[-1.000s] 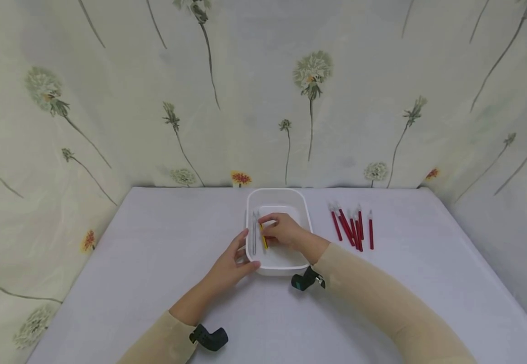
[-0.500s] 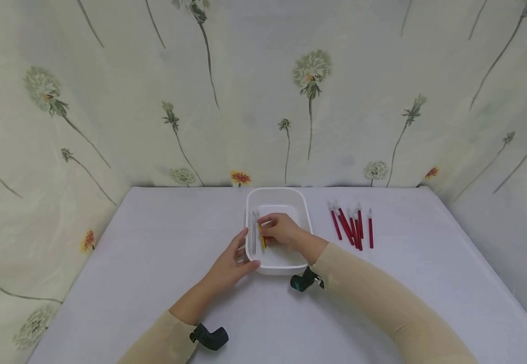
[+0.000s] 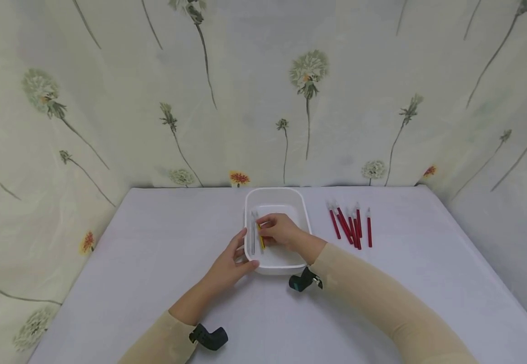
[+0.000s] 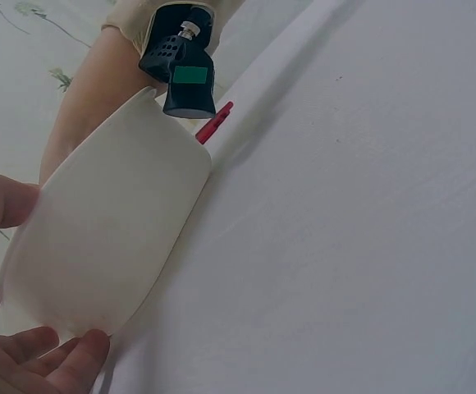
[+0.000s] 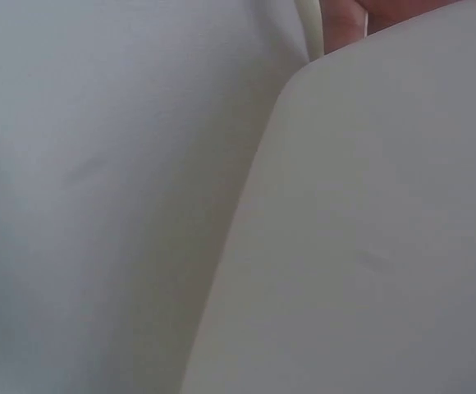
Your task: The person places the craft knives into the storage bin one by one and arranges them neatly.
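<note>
A deep white plastic tray (image 3: pixel 286 258) stands on the table. My left hand (image 3: pixel 225 269) holds its near left corner, the thumb at the front wall and the fingers along the left wall. In the left wrist view the fingers (image 4: pixel 89 357) touch the outside of the tray. My right hand (image 3: pixel 285 231) is inside the tray and pinches a slim yellow pen (image 3: pixel 262 243) with a clear tip end. Left of it, a slim clear or silvery pen (image 3: pixel 252 238) lies lengthwise along the tray's left wall. The right wrist view shows mostly tray wall, and the yellow pen is hidden there.
Several red pens (image 3: pixel 343 223) with clear ends lie loosely grouped to the right of the tray. A white cloth (image 3: pixel 177 227) covers the table. Behind it hangs a flower-patterned curtain (image 3: pixel 245 126).
The yellow pen's lower end has shifted slightly left, towards the clear pen, with the right hand still pinching it. My left hand keeps its place on the tray.
</note>
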Available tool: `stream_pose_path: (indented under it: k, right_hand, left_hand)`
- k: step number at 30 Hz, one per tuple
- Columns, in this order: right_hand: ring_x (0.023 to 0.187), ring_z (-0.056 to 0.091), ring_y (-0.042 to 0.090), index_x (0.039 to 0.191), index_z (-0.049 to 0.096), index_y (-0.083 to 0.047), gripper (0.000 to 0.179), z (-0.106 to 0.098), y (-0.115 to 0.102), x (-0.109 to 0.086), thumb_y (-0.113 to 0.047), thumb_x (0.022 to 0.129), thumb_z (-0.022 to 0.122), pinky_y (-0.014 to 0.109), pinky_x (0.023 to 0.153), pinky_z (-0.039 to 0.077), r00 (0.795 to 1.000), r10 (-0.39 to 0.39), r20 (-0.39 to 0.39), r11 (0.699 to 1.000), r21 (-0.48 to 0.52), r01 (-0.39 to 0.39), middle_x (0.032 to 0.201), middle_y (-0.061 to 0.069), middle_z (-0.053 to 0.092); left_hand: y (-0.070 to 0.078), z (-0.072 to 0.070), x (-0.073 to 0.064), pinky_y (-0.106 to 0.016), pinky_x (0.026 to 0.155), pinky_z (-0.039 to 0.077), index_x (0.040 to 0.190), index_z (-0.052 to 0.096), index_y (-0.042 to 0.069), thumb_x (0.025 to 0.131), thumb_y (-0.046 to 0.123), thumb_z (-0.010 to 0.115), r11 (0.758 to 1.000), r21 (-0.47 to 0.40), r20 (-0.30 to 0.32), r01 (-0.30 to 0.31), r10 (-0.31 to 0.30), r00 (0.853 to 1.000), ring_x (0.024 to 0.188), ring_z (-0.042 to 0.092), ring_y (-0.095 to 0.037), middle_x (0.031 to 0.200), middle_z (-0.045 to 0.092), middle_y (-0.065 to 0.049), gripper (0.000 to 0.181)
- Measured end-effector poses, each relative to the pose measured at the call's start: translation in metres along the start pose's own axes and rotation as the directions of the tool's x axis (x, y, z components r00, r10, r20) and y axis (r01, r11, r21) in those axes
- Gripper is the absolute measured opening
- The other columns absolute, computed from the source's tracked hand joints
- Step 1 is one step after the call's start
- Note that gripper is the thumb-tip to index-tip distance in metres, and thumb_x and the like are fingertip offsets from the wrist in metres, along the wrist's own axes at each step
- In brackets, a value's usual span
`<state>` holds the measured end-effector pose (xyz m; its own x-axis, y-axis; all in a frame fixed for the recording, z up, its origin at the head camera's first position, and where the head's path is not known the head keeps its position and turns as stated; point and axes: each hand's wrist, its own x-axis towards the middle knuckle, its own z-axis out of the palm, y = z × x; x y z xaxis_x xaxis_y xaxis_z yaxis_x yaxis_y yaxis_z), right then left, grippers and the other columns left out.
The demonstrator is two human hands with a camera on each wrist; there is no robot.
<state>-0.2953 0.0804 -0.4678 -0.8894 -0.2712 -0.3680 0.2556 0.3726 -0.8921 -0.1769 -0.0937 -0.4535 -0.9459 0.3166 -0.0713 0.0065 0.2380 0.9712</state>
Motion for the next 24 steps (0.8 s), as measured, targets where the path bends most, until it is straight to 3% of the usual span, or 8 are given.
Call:
stream_pose_path:
  k: [17, 24]
  right_hand:
    - [0.075, 0.063, 0.021, 0.114, 0.062, -0.010, 0.029, -0.0008, -0.0016, 0.0015, -0.008, 0.085, 0.065, 0.031, 0.071, 0.056, 0.999, 0.018, -0.037, 0.999, 0.033, -0.017, 0.098, 0.011, 0.059]
    - [0.075, 0.063, 0.020, 0.110, 0.064, -0.011, 0.026, -0.0020, -0.0004, 0.0016, -0.009, 0.084, 0.066, 0.028, 0.069, 0.056, 0.997, -0.010, -0.074, 0.999, -0.033, 0.007, 0.096, 0.010, 0.060]
  left_hand:
    - [0.0002, 0.0005, -0.0003, -0.037, 0.095, 0.044, 0.148, 0.014, 0.018, 0.082, 0.023, 0.070, 1.000, 0.011, -0.011, 0.005, -0.005, 1.000, 0.131, 0.035, -0.032, 0.150, 0.022, -0.014, 0.086]
    - [0.0002, 0.0014, -0.0004, -0.037, 0.096, 0.044, 0.148, 0.015, 0.021, 0.083, 0.023, 0.069, 1.000, 0.020, -0.015, 0.010, -0.010, 1.000, 0.130, 0.035, -0.032, 0.150, 0.023, -0.015, 0.085]
